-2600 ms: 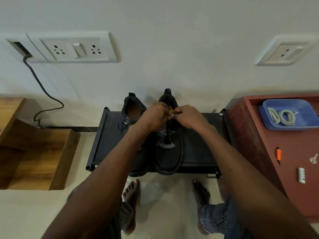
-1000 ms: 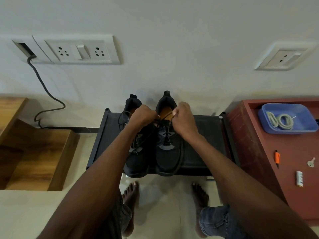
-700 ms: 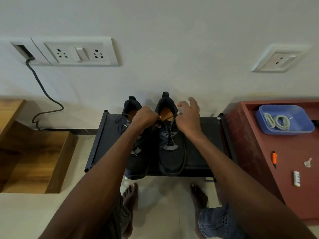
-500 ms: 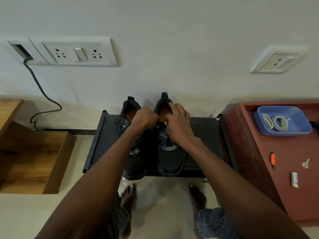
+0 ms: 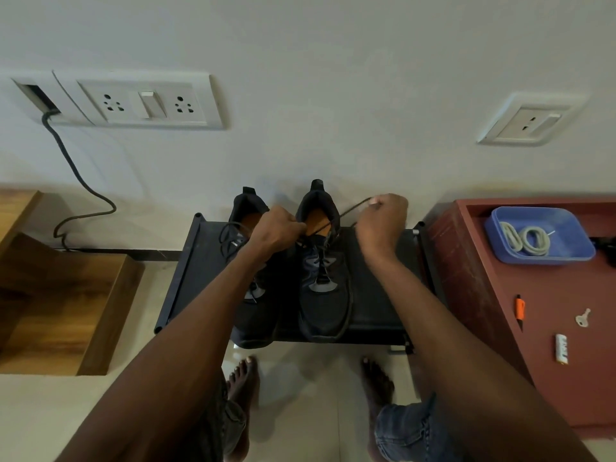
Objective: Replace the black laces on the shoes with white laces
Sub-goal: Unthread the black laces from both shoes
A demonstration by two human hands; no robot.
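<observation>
White laces (image 5: 526, 241) coiled in blue tray (image 5: 573, 251), tray on red cabinet (image 5: 546, 295)

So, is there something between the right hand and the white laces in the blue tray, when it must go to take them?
Nothing visible blocks that path. The white laces lie coiled in the open blue tray on the red cabinet, to the right of the right hand. But that hand pinches the black lace of the right shoe, so it must let go first.

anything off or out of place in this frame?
Nothing damaged or spilled. The right hand pulls a black lace taut out of the right shoe; the left hand grips at its collar. The left shoe's lace lies loose. White laces sit coiled in the blue tray.
</observation>
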